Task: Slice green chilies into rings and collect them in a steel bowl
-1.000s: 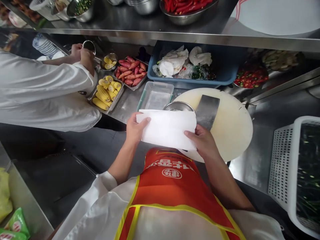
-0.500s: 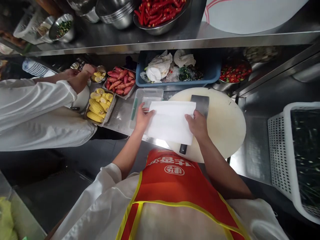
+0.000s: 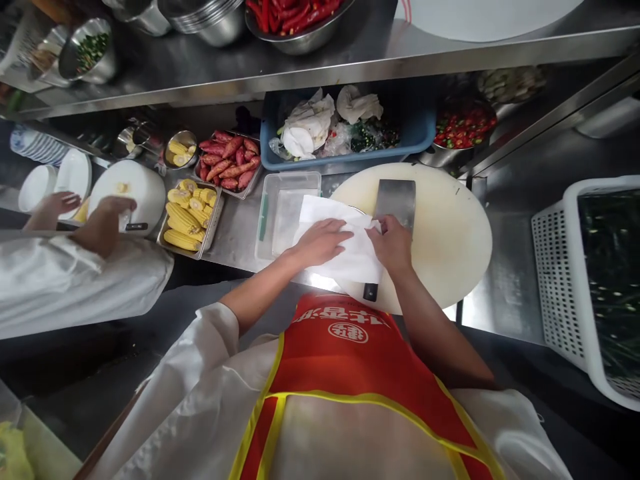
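Note:
A white paper sheet (image 3: 355, 263), which looks like a paper towel, lies over the left part of the round cutting board (image 3: 450, 233) and the cleaver. My left hand (image 3: 323, 241) rests across the sheet, fingers stretched out toward the right. At the sheet's upper right corner, my right hand (image 3: 393, 247) pinches the crumpled edge between thumb and fingers. The cleaver (image 3: 397, 198) shows its dark blade behind my right hand and its black handle end below the paper; its middle is covered. A clear plastic container (image 3: 265, 213) stands just left of the sheet.
Behind the board sits a blue bin (image 3: 345, 159) with scraps. Trays of corn (image 3: 185, 217) and sweet potatoes (image 3: 227, 160) stand left. A co-worker's hands (image 3: 107, 217) are over another white board (image 3: 150, 190). A white basket (image 3: 560, 267) stands right; a steel shelf (image 3: 380, 70) overhangs.
My left hand has moved from the sheet's left edge onto its middle. The right edge is now crumpled in my right hand. The co-worker's hands have moved left and down to their board.

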A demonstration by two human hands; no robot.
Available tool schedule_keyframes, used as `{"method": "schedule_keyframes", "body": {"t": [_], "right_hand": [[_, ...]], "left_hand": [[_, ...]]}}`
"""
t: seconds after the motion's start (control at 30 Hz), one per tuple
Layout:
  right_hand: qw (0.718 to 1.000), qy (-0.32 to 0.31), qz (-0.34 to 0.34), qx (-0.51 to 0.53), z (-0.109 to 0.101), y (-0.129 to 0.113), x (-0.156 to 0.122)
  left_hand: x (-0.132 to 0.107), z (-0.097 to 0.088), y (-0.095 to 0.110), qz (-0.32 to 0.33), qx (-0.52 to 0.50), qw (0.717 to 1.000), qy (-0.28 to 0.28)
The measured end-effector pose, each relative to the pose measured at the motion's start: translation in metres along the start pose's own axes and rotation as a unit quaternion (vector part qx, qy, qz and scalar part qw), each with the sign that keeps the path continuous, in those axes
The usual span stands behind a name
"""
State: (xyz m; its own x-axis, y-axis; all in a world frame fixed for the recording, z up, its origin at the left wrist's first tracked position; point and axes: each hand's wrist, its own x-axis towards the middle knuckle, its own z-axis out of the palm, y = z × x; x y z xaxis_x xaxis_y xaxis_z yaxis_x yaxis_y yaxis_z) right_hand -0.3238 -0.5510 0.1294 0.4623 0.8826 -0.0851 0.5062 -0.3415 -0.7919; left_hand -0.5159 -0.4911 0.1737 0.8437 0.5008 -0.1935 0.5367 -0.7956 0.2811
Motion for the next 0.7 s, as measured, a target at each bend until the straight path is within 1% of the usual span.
{"method": "schedule_keyframes", "body": {"t": [0.07, 0.13, 0.27, 0.33, 0.4, 0.53, 0.7], "right_hand": [[0.999, -0.01, 0.004, 0.041, -0.002, 0.002, -0.002], [0.995, -0.013, 0.014, 0.098, -0.008, 0.005, -0.006], [0.975, 0.01, 0.047, 0.218, -0.023, 0.016, -0.023], [0.964, 0.009, 0.06, 0.259, -0.028, 0.024, -0.034], [0.957, -0.007, 0.072, 0.28, -0.028, 0.032, -0.044], [0.946, -0.059, 0.086, 0.306, -0.02, 0.041, -0.063], [0.944, -0.098, 0.075, 0.305, -0.012, 0.045, -0.077]], "left_hand": [[0.005, 0.002, 0.003, -0.009, 0.022, 0.999, -0.036], [0.01, 0.002, 0.006, -0.026, 0.036, 0.997, -0.057], [0.021, 0.005, 0.01, -0.073, 0.047, 0.993, -0.082], [0.028, 0.01, 0.011, -0.084, 0.05, 0.99, -0.104], [0.033, 0.016, 0.011, -0.089, 0.056, 0.986, -0.129], [0.041, 0.026, 0.015, -0.103, 0.081, 0.976, -0.172], [0.046, 0.028, 0.027, -0.122, 0.134, 0.959, -0.216]]}}
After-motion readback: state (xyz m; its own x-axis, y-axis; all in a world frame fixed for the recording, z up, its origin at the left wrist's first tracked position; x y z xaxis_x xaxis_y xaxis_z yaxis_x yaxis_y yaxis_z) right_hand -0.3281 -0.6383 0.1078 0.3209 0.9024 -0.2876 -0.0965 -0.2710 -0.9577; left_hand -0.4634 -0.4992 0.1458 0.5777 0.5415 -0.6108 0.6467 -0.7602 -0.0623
